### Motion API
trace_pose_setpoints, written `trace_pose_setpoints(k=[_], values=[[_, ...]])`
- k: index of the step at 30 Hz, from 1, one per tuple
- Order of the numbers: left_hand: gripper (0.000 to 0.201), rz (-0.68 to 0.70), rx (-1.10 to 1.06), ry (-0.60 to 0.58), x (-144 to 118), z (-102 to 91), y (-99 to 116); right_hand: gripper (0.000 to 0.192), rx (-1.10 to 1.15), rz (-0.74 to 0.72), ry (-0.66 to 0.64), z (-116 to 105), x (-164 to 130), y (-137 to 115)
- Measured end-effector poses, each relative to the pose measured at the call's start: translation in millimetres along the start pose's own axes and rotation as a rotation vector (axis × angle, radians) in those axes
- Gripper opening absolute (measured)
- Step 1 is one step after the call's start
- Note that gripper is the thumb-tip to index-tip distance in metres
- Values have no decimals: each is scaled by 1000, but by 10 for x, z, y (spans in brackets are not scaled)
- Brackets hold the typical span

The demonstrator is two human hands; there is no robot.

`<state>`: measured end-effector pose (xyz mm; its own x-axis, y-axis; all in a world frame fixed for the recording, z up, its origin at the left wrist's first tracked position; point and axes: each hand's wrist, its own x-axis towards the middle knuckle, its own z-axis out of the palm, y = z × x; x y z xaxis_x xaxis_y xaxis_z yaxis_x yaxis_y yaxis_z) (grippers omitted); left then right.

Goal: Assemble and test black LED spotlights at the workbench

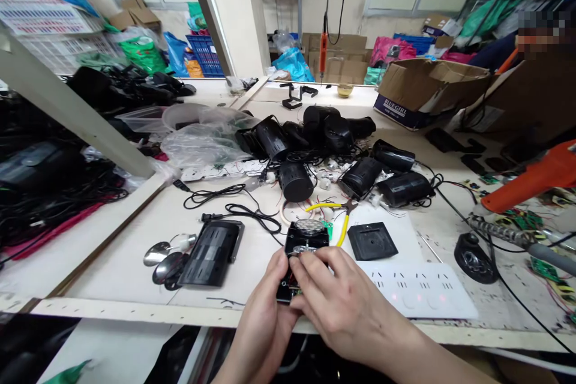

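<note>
The words "BLUE GIRL" stand in dark capital letters on the white side panel of the open cardboard box [420,93] at the far right of the table; the printing on the stacked cartons [45,12] at upper left is too small to read

A white power strip [420,291] is seen just right of the hands, with a black square cover [372,240] beyond it. Yellow-handled pliers [342,220] are laid just ahead. A black rectangular housing [212,252] and two spoon-shaped reflectors [162,259] are found to the left.
</note>
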<state>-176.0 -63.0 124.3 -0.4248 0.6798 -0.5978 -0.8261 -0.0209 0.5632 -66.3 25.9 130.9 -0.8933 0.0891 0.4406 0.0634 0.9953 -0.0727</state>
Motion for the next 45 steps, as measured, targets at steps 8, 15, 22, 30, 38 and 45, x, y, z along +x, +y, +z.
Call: trace_pose_setpoints(k=[8, 15, 22, 30, 38, 45], values=[[35, -18, -38, -223, 16, -70, -46, 23, 294, 100, 28, -88, 29, 70], [40, -7, 16, -235, -20, -74, -51, 33, 484, 124, 52, -109, 24, 114], [37, -26, 55, -202, -45, -33, -57, 26, 214, -95, 170, -111, 18, 207], [39, -47, -33, -222, -64, -48, -82, 28, 65, -161, 33, -207, 35, 250], [42, 20, 95, -119, -87, -1, -134, 23, 26, -183, -12, -185, 53, 251], [52, 63, 200, -41, -130, 56, -140, 23, -23, -218, -29, -153, 89, 197]])
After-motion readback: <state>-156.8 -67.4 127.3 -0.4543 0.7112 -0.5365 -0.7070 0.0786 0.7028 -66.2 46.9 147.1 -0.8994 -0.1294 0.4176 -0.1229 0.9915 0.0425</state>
